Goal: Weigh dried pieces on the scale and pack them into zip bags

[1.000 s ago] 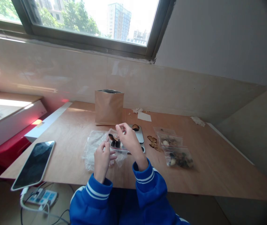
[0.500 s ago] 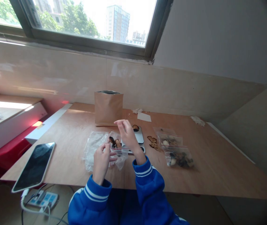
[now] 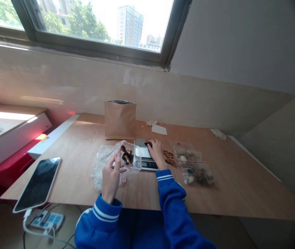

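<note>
- Grip: the left hand [image 3: 111, 173] pinches the rim of a small clear bag [image 3: 129, 157] and holds it mouth-up above the table [image 3: 80, 155]. The bag holds a few dark dried slices.
- Grip: the right hand [image 3: 156, 152] lies on the scale [image 3: 144, 156], fingertips on a dark slice [image 3: 148, 143] at the far edge of the pan. Whether the fingers have closed on the slice cannot be told; they cover most of it.
- Position: the bag hangs just left of the scale, its lower part over a heap of empty clear bags [image 3: 102, 162].
- Surroundings: loose slices [image 3: 168, 157] lie just right of the scale; beyond them are three filled bags [image 3: 192, 166]. A kraft pouch [image 3: 120, 119] stands open behind the scale. A phone [image 3: 37, 183] rests at the left table edge.
- Technique, as a judgement: pick the slice with thumb and two fingers, lightly; dried slices likely break under a hard pinch.
- Technique: keep the bag mouth spread and tilted toward the scale, so the transfer path is short.
- Technique: lift the hand fully clear of the pan before taking a reading; resting weight would falsify the display [image 3: 147, 164].
- Risk: a slack rim may fold shut and shed slices onto the table.
</note>
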Motion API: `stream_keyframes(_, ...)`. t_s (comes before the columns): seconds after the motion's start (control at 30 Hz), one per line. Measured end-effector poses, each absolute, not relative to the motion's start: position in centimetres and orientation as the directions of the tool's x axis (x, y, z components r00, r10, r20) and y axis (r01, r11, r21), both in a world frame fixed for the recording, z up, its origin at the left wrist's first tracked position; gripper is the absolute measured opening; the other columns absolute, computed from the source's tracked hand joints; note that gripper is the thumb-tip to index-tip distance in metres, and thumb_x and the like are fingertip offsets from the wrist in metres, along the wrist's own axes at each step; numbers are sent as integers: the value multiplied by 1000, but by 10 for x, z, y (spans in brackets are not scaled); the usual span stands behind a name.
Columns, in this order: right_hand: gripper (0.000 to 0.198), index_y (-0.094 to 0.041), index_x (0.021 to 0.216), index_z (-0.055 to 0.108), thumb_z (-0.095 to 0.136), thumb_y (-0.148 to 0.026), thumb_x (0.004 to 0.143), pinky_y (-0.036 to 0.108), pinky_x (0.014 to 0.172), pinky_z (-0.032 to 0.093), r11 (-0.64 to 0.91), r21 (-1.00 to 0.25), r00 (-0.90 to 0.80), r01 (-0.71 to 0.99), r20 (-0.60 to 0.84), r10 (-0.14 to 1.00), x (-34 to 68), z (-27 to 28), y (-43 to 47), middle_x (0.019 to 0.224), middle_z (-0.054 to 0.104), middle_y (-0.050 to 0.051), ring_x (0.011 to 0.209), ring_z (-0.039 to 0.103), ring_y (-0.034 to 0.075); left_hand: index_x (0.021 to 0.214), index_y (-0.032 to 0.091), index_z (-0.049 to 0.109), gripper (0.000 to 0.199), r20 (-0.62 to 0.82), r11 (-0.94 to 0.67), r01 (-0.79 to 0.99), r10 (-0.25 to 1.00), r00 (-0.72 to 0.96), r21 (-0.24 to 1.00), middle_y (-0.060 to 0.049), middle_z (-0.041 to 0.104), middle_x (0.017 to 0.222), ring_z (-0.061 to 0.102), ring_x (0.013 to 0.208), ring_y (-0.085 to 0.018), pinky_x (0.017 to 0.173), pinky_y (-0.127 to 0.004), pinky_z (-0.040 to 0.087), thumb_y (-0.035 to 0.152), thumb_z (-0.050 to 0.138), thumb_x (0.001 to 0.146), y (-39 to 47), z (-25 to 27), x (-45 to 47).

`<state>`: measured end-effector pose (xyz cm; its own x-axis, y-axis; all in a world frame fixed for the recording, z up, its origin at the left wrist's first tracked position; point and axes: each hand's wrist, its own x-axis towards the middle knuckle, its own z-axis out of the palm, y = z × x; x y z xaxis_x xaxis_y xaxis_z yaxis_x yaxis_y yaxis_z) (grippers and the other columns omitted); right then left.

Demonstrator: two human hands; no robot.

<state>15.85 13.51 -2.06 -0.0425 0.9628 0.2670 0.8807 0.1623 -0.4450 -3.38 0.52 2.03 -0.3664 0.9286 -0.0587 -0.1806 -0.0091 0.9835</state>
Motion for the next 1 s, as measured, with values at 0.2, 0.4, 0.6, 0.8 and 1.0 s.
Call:
stream_keyframes(0.2, 35, -17, 95, 64, 45, -47, 91, 28, 71, 44, 353, -811, -93, 467, 351, 932, 143, 34, 107, 85, 65, 4, 74, 57, 16, 118, 13, 64, 54, -55, 3, -133, 920, -388, 991, -4, 63, 87, 63, 65, -14, 53, -28, 61, 48, 59, 78, 5, 19, -33)
stream_keyframes(0.4, 44, -19, 65, 62, 49, -54, 88, 24, 51, 32, 324, -787, -383, 525, 121, 916, 131, 87, 64, 56, 57, -2, 54, 50, 12, 125, 17, 60, 53, -27, -9, -86, 913, -407, 996, -1, 58, 77, 65, 69, -15, 55, -26, 60, 49, 54, 83, 4, 18, -30)
stream_keyframes(0.6, 54, -21, 51, 55, 39, -48, 94, 28, 53, 28, 277, -589, -296, 759, 66, 953, 119, 86, 49, 52, 57, 4, 51, 48, 16, 129, 20, 57, 52, 19, -36, -33, 908, -418, 999, -2, 61, 83, 63, 72, -15, 56, -25, 60, 50, 48, 86, 1, 18, -25)
stream_keyframes(0.8, 39, -23, 84, 65, 38, -48, 96, 28, 61, 37, 205, -655, -171, 727, 116, 978, 121, 92, 43, 78, 65, 4, 70, 58, 18, 120, 19, 57, 49, -22, -18, -88, 904, -428, 996, -2, 58, 87, 64, 74, -15, 55, -28, 61, 53, 46, 86, 1, 16, -28)
stream_keyframes(1.0, 39, -26, 103, 68, 35, -46, 99, 30, 87, 45, 439, -679, -369, 588, 258, 893, 124, 84, 27, 105, 59, 6, 101, 58, 19, 79, 17, 49, 38, -102, -13, -260, 899, -425, 966, -3, 57, 89, 68, 70, -17, 51, -31, 60, 54, 51, 82, 3, 17, -29)
